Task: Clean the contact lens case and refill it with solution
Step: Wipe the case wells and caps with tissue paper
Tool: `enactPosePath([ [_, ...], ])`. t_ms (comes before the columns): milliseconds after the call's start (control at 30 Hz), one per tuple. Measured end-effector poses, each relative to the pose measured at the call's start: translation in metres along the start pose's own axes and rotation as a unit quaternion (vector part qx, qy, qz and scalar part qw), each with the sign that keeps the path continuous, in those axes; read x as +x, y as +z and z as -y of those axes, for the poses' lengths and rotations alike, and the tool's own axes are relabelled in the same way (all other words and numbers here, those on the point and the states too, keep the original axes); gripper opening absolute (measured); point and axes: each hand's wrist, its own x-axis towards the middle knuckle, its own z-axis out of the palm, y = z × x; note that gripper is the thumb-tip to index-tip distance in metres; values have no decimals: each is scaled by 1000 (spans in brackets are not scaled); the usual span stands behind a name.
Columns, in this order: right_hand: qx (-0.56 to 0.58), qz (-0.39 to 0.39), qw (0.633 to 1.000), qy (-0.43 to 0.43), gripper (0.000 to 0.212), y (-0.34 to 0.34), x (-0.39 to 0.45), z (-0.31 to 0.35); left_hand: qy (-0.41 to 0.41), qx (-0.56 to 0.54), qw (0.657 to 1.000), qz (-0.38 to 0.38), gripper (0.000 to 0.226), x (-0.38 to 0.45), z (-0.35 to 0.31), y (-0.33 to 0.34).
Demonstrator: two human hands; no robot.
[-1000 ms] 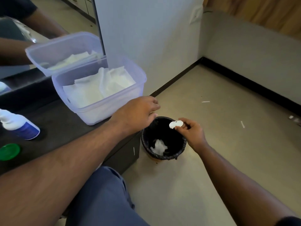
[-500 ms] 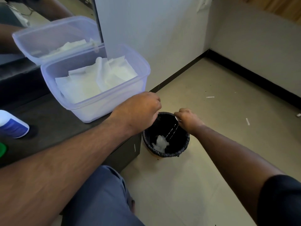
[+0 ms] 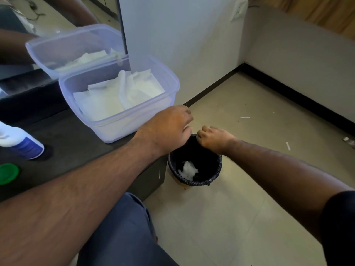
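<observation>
- Contact lens case is hidden in the head view; both hands are curled knuckles-up over the black bin, and whether either one holds the case cannot be told.
- Left hand and right hand hang close together above the bin's rim; a sliver of white shows between them, too small to identify.
- Judged by its kind, such a case is light, stiff plastic, slippery when wet; a pinch across the bridge between its wells looks the safest hold.
- Count: one solution bottle on the dark counter, one green cap near it, one open plastic tub of white tissues, one crumpled tissue in the bin.
</observation>
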Motion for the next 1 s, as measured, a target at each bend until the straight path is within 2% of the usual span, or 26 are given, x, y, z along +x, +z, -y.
enactPosePath([
  [200, -4, -15, 999, 33, 30, -23, -6, 8, -27, -68, 997, -33, 33, -6, -3, -5],
  [333, 12, 13, 998, 55, 31, -35, -12, 18, -69, -109, 991, -45, 40, -11, -10, -10],
  [400, 59, 18, 993, 97, 28, -41, -14, 24, -89, -132, 986, -58, 39, -13, -12, -13],
  [467, 159, 31, 974, 161, 23, -46, -14, 26, -96, -142, 984, -54, 38, -17, -13, -17],
  [533, 311, 12, 925, 220, 24, -51, -19, 25, -96, -140, 985, -39, 37, -22, -12, -21],
  [567, 389, -11, 888, 244, 27, -56, -25, 24, -97, -139, 985, -35, 36, -26, -13, -25],
  [633, 558, -75, 777, 282, 32, -73, -42, 27, -102, -142, 984, -35, 33, -36, -14, -32],
  [700, 712, -113, 637, 272, 33, -96, -61, 34, -116, -150, 981, -42, 25, -48, -17, -41],
  [733, 762, -120, 587, 245, 33, -108, -70, 38, -126, -157, 979, -45, 20, -54, -19, -47],
  [767, 794, -121, 556, 213, 33, -120, -78, 43, -142, -165, 975, -46, 16, -61, -21, -53],
  [833, 829, -118, 524, 157, 32, -144, -87, 54, -196, -196, 960, -48, 15, -74, -23, -66],
  [867, 836, -117, 520, 135, 33, -155, -89, 60, -227, -233, 944, -51, 15, -80, -24, -74],
  [933, 828, -117, 540, 95, 35, -176, -88, 74, -293, -348, 890, -41, 17, -94, -23, -94],
  [1000, 812, -113, 570, 58, 35, -194, -81, 90, -339, -436, 834, 10, 21, -112, -21, -117],
])
